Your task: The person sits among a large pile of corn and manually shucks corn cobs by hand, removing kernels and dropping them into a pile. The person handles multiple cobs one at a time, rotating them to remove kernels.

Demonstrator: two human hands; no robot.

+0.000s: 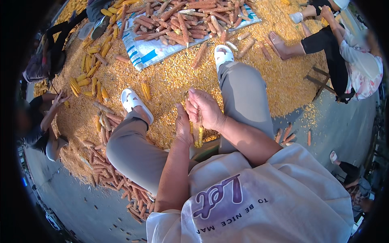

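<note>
A partly shelled corn cob [199,133] is gripped in my right hand [205,109] above the spread grain. Bare rows show along its upper part, and yellow kernels remain towards the lower end. Close on its left is my left hand [183,124], thumb pointing up, its fingers mostly hidden. A bit of yellow corn shows between that palm and the cob; whether the left hand holds it is unclear. Loose corn kernels [170,111] cover the ground beneath both hands, between my white slippers [131,101].
Shelled cobs [182,22] are heaped on a white and blue woven sheet [149,54] ahead. Unshelled yellow ears [91,68] lie front left. More bare cobs [106,170] pile beside my left leg. Seated people [331,51] work on the right, others on the left.
</note>
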